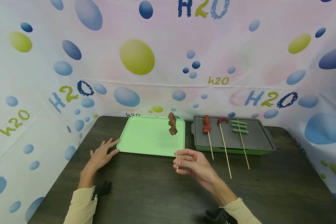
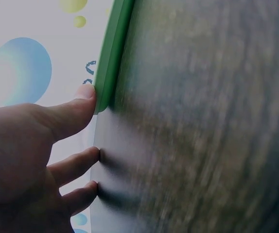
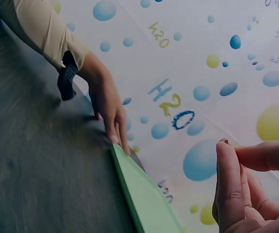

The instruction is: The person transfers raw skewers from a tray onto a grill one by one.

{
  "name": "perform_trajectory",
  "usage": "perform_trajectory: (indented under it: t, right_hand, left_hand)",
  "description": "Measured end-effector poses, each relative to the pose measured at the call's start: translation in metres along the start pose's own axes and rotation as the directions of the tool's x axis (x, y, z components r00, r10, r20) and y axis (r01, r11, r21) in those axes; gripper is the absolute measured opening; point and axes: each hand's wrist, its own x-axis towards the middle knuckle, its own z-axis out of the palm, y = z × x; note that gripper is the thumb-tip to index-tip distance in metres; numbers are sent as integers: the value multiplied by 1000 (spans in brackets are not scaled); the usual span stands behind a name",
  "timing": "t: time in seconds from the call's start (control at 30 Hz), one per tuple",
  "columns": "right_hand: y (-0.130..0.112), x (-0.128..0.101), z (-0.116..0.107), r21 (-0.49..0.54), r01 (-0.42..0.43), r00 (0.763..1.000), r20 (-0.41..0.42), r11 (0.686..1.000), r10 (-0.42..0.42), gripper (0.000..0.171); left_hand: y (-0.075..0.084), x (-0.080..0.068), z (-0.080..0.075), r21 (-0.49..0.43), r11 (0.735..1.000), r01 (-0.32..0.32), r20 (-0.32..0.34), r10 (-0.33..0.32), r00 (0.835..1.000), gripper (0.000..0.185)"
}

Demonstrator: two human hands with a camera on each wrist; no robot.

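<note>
My right hand [image 1: 194, 166] pinches the lower end of a wooden stick, the handle of a brown meat skewer [image 1: 172, 124]. The meat end overlaps the right side of the light green tray [image 1: 148, 137] in the head view. At the tray's near left corner my left hand [image 1: 102, 155] spreads its fingers, with the thumb and fingertips right at the rim. In the left wrist view its thumb [image 2: 74, 114] touches the green edge while other fingertips rest on the table. Fingers of the right hand [image 3: 256, 189] show curled in the right wrist view; the skewer's meat is out of that view.
Right of the tray stands a grey grill pan [image 1: 253, 133] with a green base. On it lie a red meat skewer [image 1: 206, 124], a skewer with a curled reddish piece [image 1: 222, 120] and a green vegetable skewer [image 1: 240, 126], their sticks reaching over the near edge. A printed curtain [image 1: 162, 62] hangs behind the dark table [image 1: 145, 193].
</note>
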Motion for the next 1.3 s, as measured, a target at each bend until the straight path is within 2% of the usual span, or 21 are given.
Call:
perform_trajectory:
  t: [0.23,0.57,0.7,0.9,1.03,1.17,1.3]
  right_hand:
    - [-16,-23,-24,-45,30,1000,-8,999,-31,40]
    - [-46,-56,-67,-139,76,993,-76,987,-87,32]
    - [-60,-67,-95,-197,105,990,-77,975,-122,26]
    - [-76,-86,-149,-297,122,989,-46,947,-142,31]
    - [-79,-100,-184,-332,116,988,-57,936,-142,35]
    - [-77,-111,-211,-328,87,985,-113,941,-131,35]
    - [-71,-116,-229,-296,51,982,-158,954,-102,35]
  left_hand:
    - [3,3,2,-8,1000,1,16,-1,1000,64]
    - [2,0,3,-32,999,-15,9,15,1000,63]
    - [2,-1,3,-42,999,-30,0,30,1000,63]
    - [2,0,2,-25,999,-24,9,24,1000,65]
    - [2,-1,1,-23,999,-25,10,25,1000,65]
    - [2,-1,-1,-24,999,-31,8,32,999,66]
    - [0,-2,-2,-24,999,-32,13,32,999,66]
